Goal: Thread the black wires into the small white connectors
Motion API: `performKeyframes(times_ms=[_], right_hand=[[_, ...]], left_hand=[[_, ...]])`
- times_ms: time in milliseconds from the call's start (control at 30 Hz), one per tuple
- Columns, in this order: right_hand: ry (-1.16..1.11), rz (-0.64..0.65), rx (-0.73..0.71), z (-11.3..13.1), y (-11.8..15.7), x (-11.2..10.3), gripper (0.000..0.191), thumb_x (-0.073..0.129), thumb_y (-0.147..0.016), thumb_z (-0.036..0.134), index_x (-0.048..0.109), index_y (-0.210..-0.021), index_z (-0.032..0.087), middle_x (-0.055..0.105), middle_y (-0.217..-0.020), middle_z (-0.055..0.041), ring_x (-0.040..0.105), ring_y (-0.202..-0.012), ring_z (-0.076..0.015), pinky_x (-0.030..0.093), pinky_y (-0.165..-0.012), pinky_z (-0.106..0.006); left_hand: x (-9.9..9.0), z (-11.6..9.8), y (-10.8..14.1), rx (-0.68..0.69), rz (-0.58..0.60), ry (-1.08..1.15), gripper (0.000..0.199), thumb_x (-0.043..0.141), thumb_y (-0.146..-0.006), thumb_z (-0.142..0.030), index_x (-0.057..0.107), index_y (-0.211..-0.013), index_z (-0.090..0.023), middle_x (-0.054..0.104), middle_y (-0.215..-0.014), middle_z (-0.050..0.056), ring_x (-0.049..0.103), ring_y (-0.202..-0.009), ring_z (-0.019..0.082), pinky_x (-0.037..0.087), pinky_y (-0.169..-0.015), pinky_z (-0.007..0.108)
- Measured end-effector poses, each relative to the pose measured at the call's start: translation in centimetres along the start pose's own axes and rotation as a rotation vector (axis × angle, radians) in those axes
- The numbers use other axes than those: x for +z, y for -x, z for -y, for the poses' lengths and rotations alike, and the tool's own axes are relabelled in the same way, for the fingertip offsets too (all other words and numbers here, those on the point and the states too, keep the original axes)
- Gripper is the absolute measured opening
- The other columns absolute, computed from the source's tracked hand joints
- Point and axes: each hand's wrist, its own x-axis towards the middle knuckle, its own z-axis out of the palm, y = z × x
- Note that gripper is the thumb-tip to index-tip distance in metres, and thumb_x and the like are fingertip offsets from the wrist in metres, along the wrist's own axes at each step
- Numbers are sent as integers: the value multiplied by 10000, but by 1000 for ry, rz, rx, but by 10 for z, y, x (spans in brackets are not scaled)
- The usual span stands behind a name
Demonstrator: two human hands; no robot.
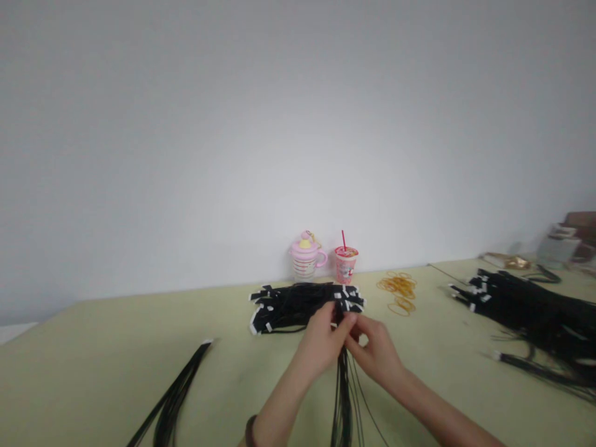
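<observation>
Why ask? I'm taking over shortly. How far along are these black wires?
Looks done: a slim bundle of black wires lying apart at lower left. In hand: the left hand and right hand pinch a hanging bunch of thin black wires at a white-tipped pile. Apparently left: that pile and a bigger heap on the right, with loose rubber bands nearby.
</observation>
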Motion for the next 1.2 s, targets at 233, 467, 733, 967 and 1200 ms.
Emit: performKeyframes(times_ms=[233, 467, 733, 967, 1200], right_hand=[[74, -54, -344, 88, -49, -15, 199, 588, -834, 348, 686, -940, 211, 652, -916, -63, 584, -818, -157, 475, -692, -263], [-216, 22, -132, 77, -61, 21, 299, 634, -797, 424, 575, -897, 148, 628, -869, -59, 606, -784, -146, 487, -740, -266], [-409, 496, -120, 80, -52, 48, 433, 404, -942, 449, 588, -758, 104, 585, -708, -34, 554, -701, -108, 455, -700, -237], [-726, 762, 4, 77, -48, 47, 301, 755, -718, 268, 595, -913, 105, 638, -849, -51, 593, -780, -96, 456, -728, -211], [-760, 697, -50, 77, -42, 61, 420, 665, -781, 475, 621, -951, 94, 616, -743, -37, 570, -681, -93, 443, -652, -215]], left_hand=[[-44, -78, 4, 112, -44, 489, 240, 549, -853, -292, 626, -978, -102, 690, -907, 110, 644, -864, 213, 499, -802, 336], [-61, -88, 21, 187, -235, 759, 191, 564, -853, -199, 675, -901, -51, 703, -958, 165, 663, -932, 202, 454, -969, 337], [-64, -92, 26, 226, -240, 784, 212, 515, -884, -190, 678, -908, -55, 709, -919, 161, 673, -922, 192, 484, -945, 320], [-70, -112, 38, 304, -273, 800, 266, 455, -912, -197, 680, -855, -65, 712, -907, 153, 677, -929, 211, 521, -906, 344], [-91, -113, 60, 343, -335, 547, 239, 528, -883, -287, 690, -874, -111, 705, -898, 105, 663, -892, 193, 546, -814, 330]])
